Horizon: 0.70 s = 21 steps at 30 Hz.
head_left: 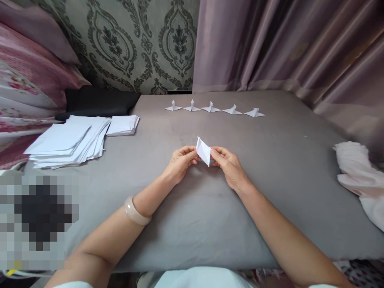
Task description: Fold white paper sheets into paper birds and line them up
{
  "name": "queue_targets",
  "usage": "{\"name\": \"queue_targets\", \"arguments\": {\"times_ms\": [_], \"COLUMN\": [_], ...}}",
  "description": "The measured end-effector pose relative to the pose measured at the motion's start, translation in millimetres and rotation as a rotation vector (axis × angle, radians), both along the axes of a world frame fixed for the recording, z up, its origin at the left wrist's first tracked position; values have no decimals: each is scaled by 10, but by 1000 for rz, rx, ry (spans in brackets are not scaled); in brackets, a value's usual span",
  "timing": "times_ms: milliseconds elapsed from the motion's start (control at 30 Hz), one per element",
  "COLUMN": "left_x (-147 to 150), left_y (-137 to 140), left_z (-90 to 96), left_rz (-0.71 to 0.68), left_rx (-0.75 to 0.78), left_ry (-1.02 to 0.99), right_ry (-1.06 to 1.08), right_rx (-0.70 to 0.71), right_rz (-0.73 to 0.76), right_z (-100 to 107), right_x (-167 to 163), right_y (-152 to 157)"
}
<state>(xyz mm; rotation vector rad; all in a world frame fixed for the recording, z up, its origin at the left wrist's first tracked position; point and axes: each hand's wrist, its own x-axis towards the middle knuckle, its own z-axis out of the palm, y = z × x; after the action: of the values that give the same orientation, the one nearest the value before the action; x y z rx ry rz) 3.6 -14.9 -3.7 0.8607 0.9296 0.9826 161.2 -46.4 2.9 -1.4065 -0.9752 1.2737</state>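
Observation:
A small folded piece of white paper (204,152), roughly diamond-shaped, is held up between my two hands above the grey cloth. My left hand (181,162) pinches its left edge between thumb and fingers. On the opposite side, my right hand (229,165) grips the right edge the same way. Farther back, several folded white paper cranes (211,107) stand in a row, their wings spread.
Stacks of white paper sheets (72,140) lie at the left, with a smaller pile of paper squares (122,125) beside them. Behind these is a black cloth item (102,102). A crumpled pale cloth (357,168) rests at the right edge. Curtains (255,44) hang behind.

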Motion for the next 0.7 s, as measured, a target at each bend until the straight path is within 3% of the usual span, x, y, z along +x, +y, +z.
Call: {"name": "queue_targets", "arguments": {"times_ms": [233, 433, 567, 700], "left_x": [-36, -31, -38, -50], "left_y": [-25, -24, -38, -70], "left_z": [26, -5, -49, -82], "left_rz": [-252, -144, -124, -127], "left_rx": [-95, 61, 124, 333], "left_ry": [-15, 182, 340, 560], "right_ry": [86, -62, -258, -535], "right_rx": [-64, 3, 97, 167], "right_rz": [12, -31, 64, 156], "right_z": [35, -61, -164, -161], "right_x": [2, -21, 30, 70], "right_y": [-13, -18, -15, -34]}}
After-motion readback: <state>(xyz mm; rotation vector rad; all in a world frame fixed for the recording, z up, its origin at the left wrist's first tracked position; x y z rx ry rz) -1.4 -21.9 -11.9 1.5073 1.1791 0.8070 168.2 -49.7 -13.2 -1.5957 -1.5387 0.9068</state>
